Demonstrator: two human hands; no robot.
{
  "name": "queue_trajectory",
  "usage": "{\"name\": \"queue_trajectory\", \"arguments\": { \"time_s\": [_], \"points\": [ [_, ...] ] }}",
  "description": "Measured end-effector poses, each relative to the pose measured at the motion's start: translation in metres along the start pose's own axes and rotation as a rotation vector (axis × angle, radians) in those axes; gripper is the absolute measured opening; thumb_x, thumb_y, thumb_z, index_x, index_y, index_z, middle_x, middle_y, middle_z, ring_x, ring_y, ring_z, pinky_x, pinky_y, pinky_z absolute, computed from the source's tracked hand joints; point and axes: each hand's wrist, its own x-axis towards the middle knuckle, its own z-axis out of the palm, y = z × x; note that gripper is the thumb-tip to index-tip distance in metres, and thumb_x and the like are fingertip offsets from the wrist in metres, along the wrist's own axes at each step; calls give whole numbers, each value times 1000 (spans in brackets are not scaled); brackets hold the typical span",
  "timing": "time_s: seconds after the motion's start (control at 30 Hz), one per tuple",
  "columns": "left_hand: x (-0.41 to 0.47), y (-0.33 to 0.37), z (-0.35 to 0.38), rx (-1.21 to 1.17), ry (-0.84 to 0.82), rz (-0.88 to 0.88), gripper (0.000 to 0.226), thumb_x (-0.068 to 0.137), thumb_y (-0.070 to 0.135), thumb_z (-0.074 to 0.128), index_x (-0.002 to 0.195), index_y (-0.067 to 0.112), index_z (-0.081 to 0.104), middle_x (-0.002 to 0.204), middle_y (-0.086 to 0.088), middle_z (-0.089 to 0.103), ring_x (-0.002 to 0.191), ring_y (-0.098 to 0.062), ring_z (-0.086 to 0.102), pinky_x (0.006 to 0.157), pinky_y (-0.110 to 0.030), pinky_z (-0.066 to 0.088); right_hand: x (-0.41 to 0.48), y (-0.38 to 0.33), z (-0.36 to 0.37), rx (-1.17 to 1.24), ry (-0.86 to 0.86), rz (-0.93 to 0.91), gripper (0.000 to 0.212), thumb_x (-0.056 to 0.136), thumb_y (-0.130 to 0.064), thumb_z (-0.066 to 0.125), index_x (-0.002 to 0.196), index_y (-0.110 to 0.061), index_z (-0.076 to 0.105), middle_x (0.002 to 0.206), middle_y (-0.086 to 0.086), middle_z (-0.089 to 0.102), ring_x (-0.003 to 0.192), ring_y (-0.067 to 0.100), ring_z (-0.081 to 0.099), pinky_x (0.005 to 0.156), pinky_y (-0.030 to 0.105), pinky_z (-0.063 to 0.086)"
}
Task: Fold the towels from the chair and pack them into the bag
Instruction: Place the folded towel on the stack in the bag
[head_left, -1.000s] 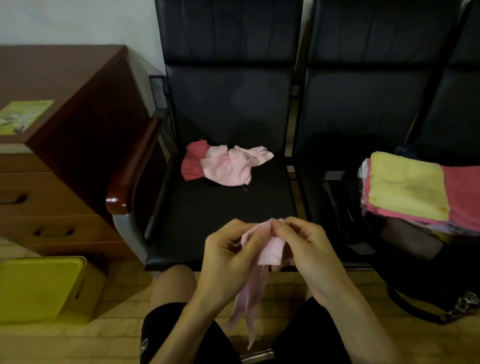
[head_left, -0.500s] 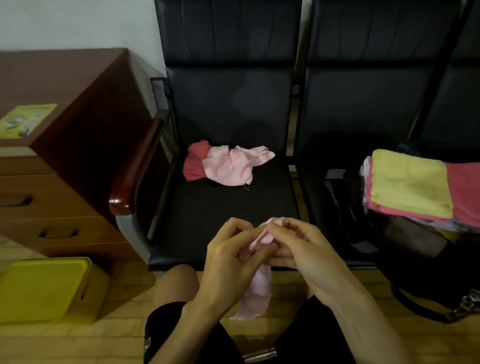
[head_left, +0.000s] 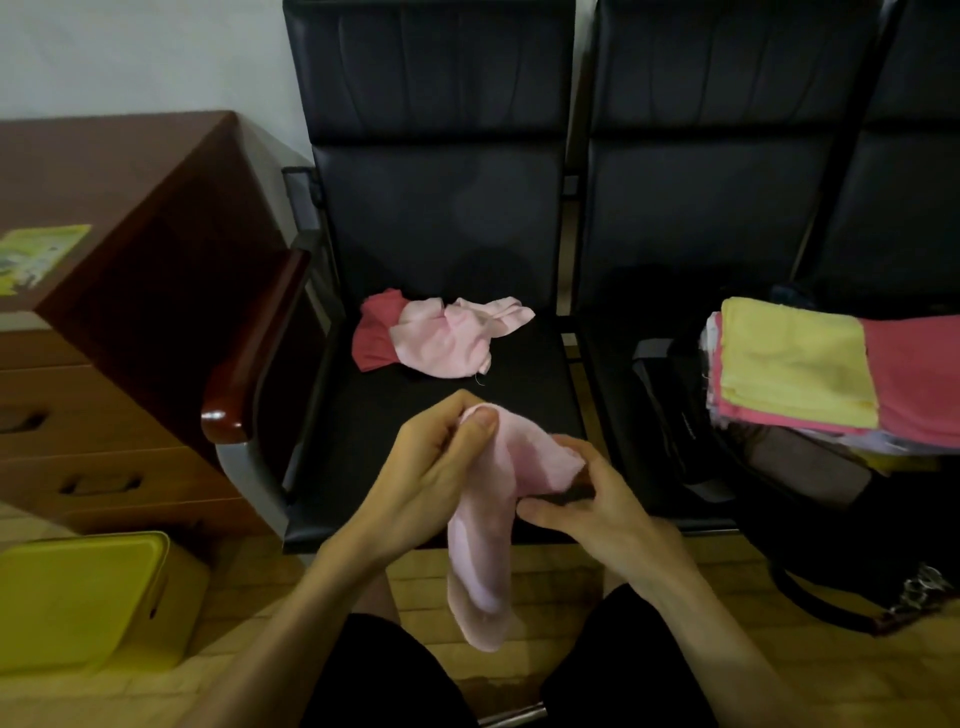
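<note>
Towels, chairs and the rest, counted.

Three black chairs (head_left: 441, 208) in one row. One pale pink towel (head_left: 483, 551) is in the grip of two hands, left hand (head_left: 431, 467) and right hand (head_left: 608, 514). Two loose towels lie at the left seat's back edge: one red towel (head_left: 371, 343) and one light pink towel (head_left: 447, 338). One folded stack (head_left: 795, 374), its layers uncountable, tops one black bag (head_left: 675, 415). One yellow box (head_left: 78, 603). One leaflet (head_left: 36, 254) is at the tabletop (head_left: 130, 171) left edge.

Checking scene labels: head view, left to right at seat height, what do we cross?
Yellow-green leaflet → wooden armrest → dark red towel → crumpled pink towel → yellow folded towel → pink-red folded towel.
</note>
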Motion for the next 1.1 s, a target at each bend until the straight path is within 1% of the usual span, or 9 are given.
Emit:
{"name": "queue_trajectory", "arguments": {
  "time_s": [0.1,0.2,0.3,0.47,0.67,0.77,0.87,1.0,1.1],
  "points": [
    [5,4,-6,14,-29,17,27,104,15,45,85,10,63,75,-5,61,66,-7,56,60,-15,43,5,2,7,28,-209,-2,24,91,-20,67,111,-32,64,105,-15,72,106,2,65,93,23,52],
    [6,1,-19,78,-5,-7,30,104,21,44,83,10,61,73,-8,57,62,-12,53,56,-20,42,7,-2,3,81,-40,-95,17,96,-12,57,105,-19,70,102,-4,74,104,11,68,99,37,52],
    [4,-10,-34,116,76,-44,30,105,26,43,84,15,62,77,-10,59,62,-14,55,55,-23,44,5,-31,-21,179,200,-273,15,96,-15,57,94,-14,71,93,9,72,90,20,69,83,40,55],
    [-2,-20,-40,116,170,-52,28,105,24,40,92,27,64,85,10,65,78,-12,60,68,-21,46,-4,-56,-21,-77,173,-507,29,96,-23,58,89,4,66,84,20,66,79,32,63,66,38,52],
    [-3,-22,-34,79,285,-40,44,104,37,39,88,4,63,80,-11,55,73,-23,52,62,-17,38,-17,-56,-10,-13,168,-505,46,85,-44,53,75,-1,63,71,8,63,62,18,59,55,19,45],
    [1,-15,-23,55,329,-28,45,104,35,41,83,-1,58,75,-11,54,64,-21,51,58,-20,41,-18,-55,-10,34,199,-498,53,84,-48,53,70,3,56,66,14,57,58,19,53,56,21,43],
    [6,-5,-12,50,308,7,42,107,29,41,83,-2,57,76,-13,57,66,-30,53,58,-34,46,-15,-51,-13,120,236,-432,57,82,-50,54,79,7,60,77,21,62,71,35,60,63,34,49],
    [15,19,7,-160,192,-87,37,107,28,40,89,9,66,81,-11,67,71,-24,61,65,-34,52,-15,-40,-10,304,202,-275,46,76,-58,61,95,-17,72,94,2,75,90,16,72,76,34,58],
    [23,35,18,-401,132,-229,39,106,29,40,93,20,76,94,-11,76,86,-20,72,74,-33,58,-12,-24,-9,272,82,-176,70,63,-49,79,113,-2,65,93,7,74,91,13,72,80,33,59]
  ]
}}
